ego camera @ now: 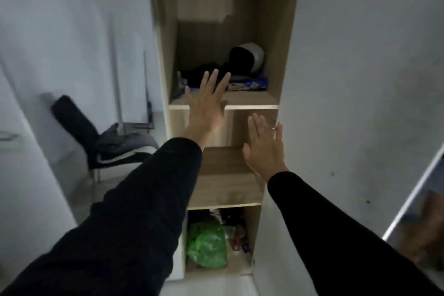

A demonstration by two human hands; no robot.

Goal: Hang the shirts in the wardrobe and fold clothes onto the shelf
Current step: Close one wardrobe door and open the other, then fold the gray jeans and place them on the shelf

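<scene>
A tall wooden wardrobe (271, 31) stands open in front of me, with several shelves. My left hand (206, 101) reaches out with straight spread fingers in front of the upper shelf (252, 103) and holds nothing. My right hand (264, 146) is held flat with a ring on one finger, in front of the bare middle shelf (223, 182). Dark clothes (204, 71) and a blue patterned item (249, 84) lie on the upper shelf. More grey and dark clothes (125, 144) are heaped on a black chair (74, 122) at the left.
A black and white rounded object (247, 57) sits at the back of the upper shelf. The bottom compartment holds a green plastic bag (206, 245) and small clutter. A white wall (360, 79) lies right of the wardrobe, a mirror edge (413, 194) at far right.
</scene>
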